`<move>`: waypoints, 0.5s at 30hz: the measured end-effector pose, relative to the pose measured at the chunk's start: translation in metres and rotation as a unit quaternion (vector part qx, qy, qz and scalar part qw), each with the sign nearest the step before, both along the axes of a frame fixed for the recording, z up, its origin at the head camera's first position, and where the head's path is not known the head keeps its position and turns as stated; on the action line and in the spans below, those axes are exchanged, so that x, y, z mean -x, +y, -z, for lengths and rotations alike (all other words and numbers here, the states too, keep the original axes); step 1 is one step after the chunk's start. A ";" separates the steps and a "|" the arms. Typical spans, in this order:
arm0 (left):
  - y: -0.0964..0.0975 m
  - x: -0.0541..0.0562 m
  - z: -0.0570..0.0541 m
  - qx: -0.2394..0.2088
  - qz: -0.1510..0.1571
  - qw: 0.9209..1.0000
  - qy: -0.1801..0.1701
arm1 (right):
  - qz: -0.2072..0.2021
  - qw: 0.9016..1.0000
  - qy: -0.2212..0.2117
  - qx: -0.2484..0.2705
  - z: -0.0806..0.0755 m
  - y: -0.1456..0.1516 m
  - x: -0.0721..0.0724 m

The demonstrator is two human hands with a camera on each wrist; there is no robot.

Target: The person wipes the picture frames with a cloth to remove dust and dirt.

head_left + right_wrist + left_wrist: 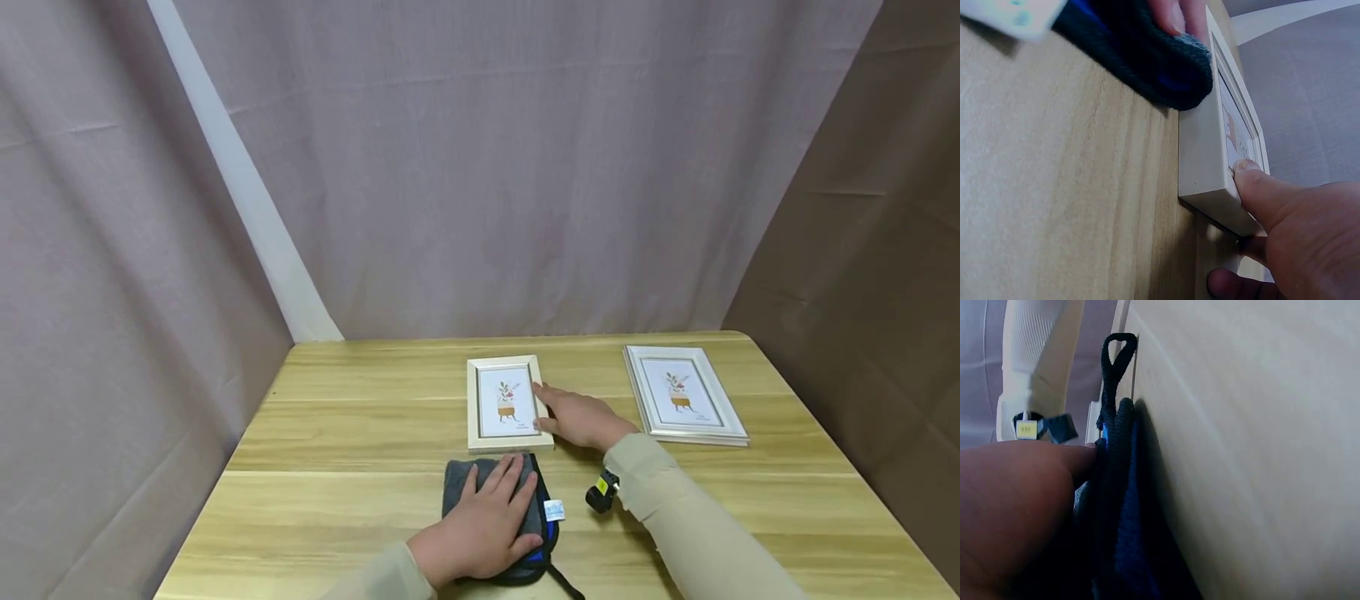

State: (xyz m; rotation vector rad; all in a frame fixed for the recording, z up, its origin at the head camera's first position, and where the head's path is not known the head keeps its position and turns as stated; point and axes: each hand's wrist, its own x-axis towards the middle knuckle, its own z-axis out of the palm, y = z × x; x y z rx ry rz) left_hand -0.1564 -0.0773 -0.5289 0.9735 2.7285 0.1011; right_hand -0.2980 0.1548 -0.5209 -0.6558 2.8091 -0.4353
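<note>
A cream picture frame (pixel 472 408) with a potted-plant print lies face up near the middle of the table. My right hand (pixel 581 417) grips its right edge; in the right wrist view the thumb (pixel 1254 181) presses on the face while other fingers are at the side and below. Nearer to me is a folded dark grey cloth (pixel 459 482) with black edging, blue inside and a white label (pixel 554 510). My left hand (pixel 483 525) rests on it with fingers straight and spread. The cloth's black loop (pixel 1119 362) sticks out in the left wrist view.
At the right of the wooden table (pixel 337 417) lie white picture frames (pixel 731 408), apparently stacked, just beyond my right forearm. A small black camera (pixel 602 493) is strapped at my right wrist. Grey curtains (pixel 487 183) hang behind the table and on both sides.
</note>
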 end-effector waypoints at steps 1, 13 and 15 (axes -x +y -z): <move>0.002 -0.001 0.000 0.000 0.004 1.000 -0.003 | 0.001 1.000 -0.001 -0.001 0.001 0.000 0.000; 0.010 -0.005 0.001 -0.028 0.016 0.999 -0.001 | 0.004 1.000 0.005 0.004 0.003 0.003 -0.006; 0.008 -0.001 0.000 -0.050 0.014 0.999 -0.005 | 0.003 1.000 0.008 0.002 0.003 0.003 -0.007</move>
